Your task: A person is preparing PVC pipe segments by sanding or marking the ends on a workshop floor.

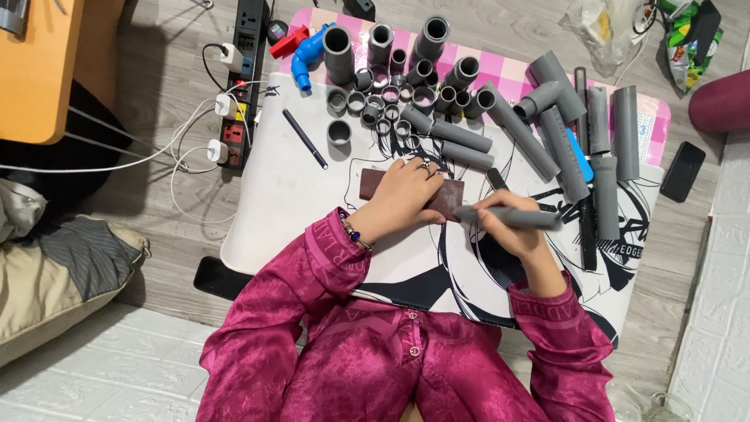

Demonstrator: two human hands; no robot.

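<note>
Grey wooden floor [168, 70] lies under a low white table mat [289, 195] with a black drawn figure on it, and a pink checked cloth [508, 70] shows at its far edge. On the mat, behind the hands, many short grey pipe rings [367, 101] stand close together, and longer grey pipe pieces [547, 133] lie side by side to the right. One blue pipe elbow [306, 56] stands at the far left corner, and a black pen [305, 139] lies alone on the left part of the mat. Beside the mat on the floor is a black power strip [244, 78] with white plugs and cables. A black phone [682, 172] lies on the floor to the right.

The left hand [406, 195] lies flat, fingers spread a little, and presses down a dark brown sandpaper sheet [449, 199] in the middle of the mat. The right hand [516, 230] has its fingers closed around a grey pipe [508, 216], which lies almost level with its left end touching the sandpaper. The person wears magenta sleeves [312, 281].
</note>
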